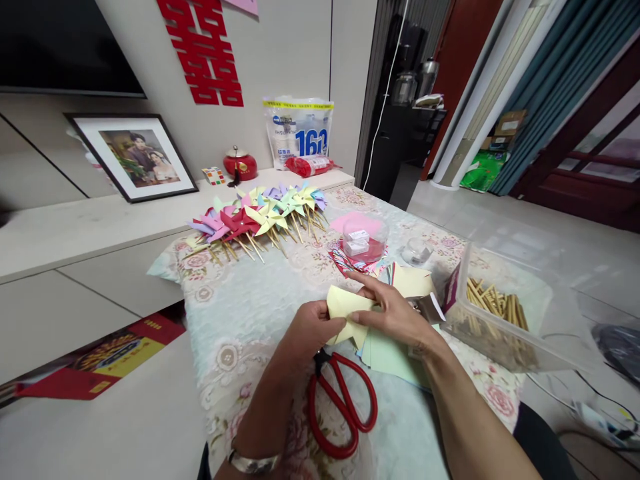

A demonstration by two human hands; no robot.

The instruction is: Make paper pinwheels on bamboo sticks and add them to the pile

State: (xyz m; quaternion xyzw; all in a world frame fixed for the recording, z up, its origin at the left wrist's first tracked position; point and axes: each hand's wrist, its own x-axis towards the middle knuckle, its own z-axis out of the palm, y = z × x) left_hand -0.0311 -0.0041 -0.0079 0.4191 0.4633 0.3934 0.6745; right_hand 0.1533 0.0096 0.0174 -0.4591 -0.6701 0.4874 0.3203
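Both hands meet over the middle of a table covered with a flowered cloth [240, 313]. My left hand [311, 328] is closed on the lower left edge of a pale yellow paper square [345, 305]. My right hand [395, 313] pinches the same paper from the right, fingers lying along its top edge. Red-handled scissors [343, 407] lie flat on the cloth just below my hands, their blades hidden under the left hand. A pale green sheet [390, 357] lies under my right wrist.
Several finished paper pinwheels on sticks [260, 220] lie at the far end. A clear tub with small items [364, 241] stands on coloured papers. A clear plastic box of sticks [500, 313] sits at the right. A small glass dish [416, 252] is beyond it.
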